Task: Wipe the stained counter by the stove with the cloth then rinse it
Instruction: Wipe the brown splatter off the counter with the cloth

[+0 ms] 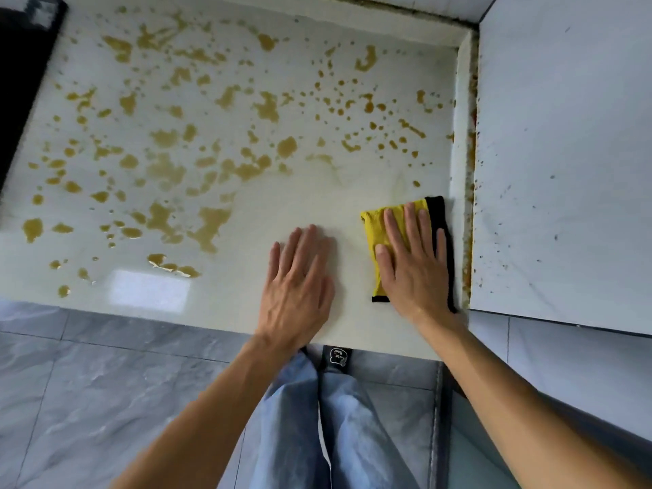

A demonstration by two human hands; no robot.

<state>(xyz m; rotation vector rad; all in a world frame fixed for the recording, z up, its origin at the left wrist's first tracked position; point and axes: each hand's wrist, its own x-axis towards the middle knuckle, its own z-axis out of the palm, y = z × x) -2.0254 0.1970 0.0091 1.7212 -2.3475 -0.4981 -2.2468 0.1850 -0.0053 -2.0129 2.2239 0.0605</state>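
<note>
Head view looks steeply down, close over counter (317,192).

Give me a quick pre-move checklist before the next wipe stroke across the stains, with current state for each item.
1. Cloth under the wiping hand: ok. The right hand presses flat on the yellow cloth.
2. Cloth flat on the counter: ok, it lies against the right edge strip.
3. Left hand out of the stroke path: not ok, it rests flat on the counter just left of the cloth.
4. Stains remaining: not ok, brown spatter covers most of the counter to the left and beyond.
5. Patch around the hands clean: ok, it looks stain-free.
6. Cloth damp enough: cannot tell.
</note>
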